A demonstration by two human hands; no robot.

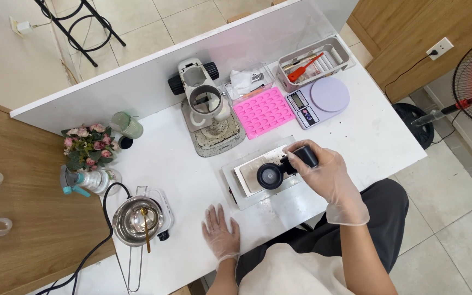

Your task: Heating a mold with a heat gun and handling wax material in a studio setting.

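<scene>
**A:** Two gloved hands are seen here. The right hand (326, 172) is clamped round the handle of a black tool (279, 170), whose round head is set down on the tray (244, 192). The left hand (220, 232) is laid flat and open on the table (378, 131), in front of the tray and a little left of it, with nothing held.

**B:** So how's that tool reckoned to handle?

**A:** Stiff and solid, it's judged. A bit of weight would be expected in the round head, so the thick handle is where it's best gripped, which is exactly where it's being held. Gloves might make it a touch slippery, though that can't be told for sure.

**B:** And the tray?

**A:** Flat, pale, with a clear rim, probably rigid and light. It could slide on the smooth tabletop if pressed at an angle, so it'd best be steadied by an edge.

**B:** What's placed around it?

**A:** Behind the tray a pink mould (263, 111) is laid, soft-looking, likely floppy. A scale (320, 99) is set behind and right of the tray. A microscope (203, 98) stands behind and left. A small pot (136, 219) on a hotplate is kept well to the left of the tray, near the flowers (87, 146).
</scene>
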